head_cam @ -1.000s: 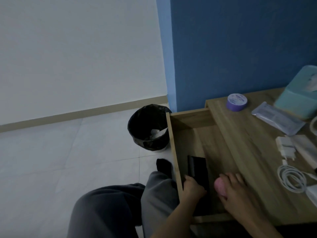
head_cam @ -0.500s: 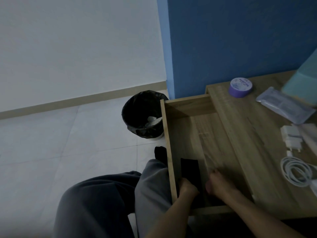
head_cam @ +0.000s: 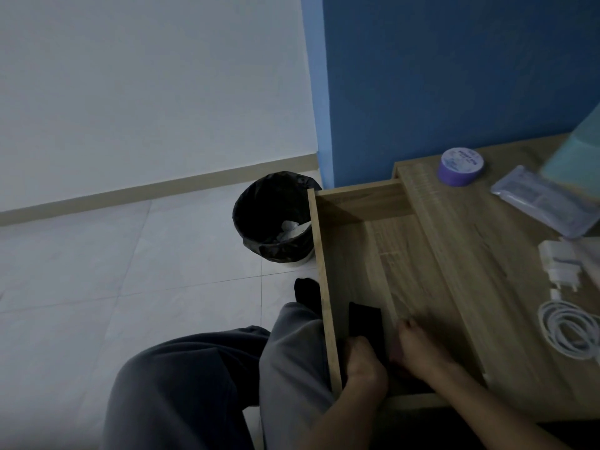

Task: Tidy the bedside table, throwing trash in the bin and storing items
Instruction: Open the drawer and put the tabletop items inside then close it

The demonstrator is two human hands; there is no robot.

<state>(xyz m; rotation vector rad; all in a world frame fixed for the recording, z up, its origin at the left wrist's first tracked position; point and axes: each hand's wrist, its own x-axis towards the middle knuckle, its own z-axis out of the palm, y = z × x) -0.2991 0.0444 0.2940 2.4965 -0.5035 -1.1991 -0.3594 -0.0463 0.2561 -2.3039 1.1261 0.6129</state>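
The wooden bedside table [head_cam: 493, 297] has its drawer [head_cam: 319, 254] pulled out toward me. A flat black object [head_cam: 365, 318] lies at the drawer's near left, and my left hand [head_cam: 362, 363] grips its near end. Beside it, my right hand [head_cam: 420, 350] reaches down into the drawer with its fingers curled round a small pink object [head_cam: 393, 351], of which only a sliver shows. A bin [head_cam: 256, 203] with a black liner stands on the floor just left of the drawer, with white trash inside.
On the tabletop sit a purple round tin [head_cam: 461, 165], a clear plastic packet [head_cam: 542, 203], a teal box [head_cam: 578, 154], a white charger [head_cam: 558, 264] and a coiled white cable [head_cam: 568, 326]. My grey-trousered legs press against the drawer's left side.
My right hand has dropped from the tabletop's edge down into the drawer with the pink object. My left hand has stayed on the black object.
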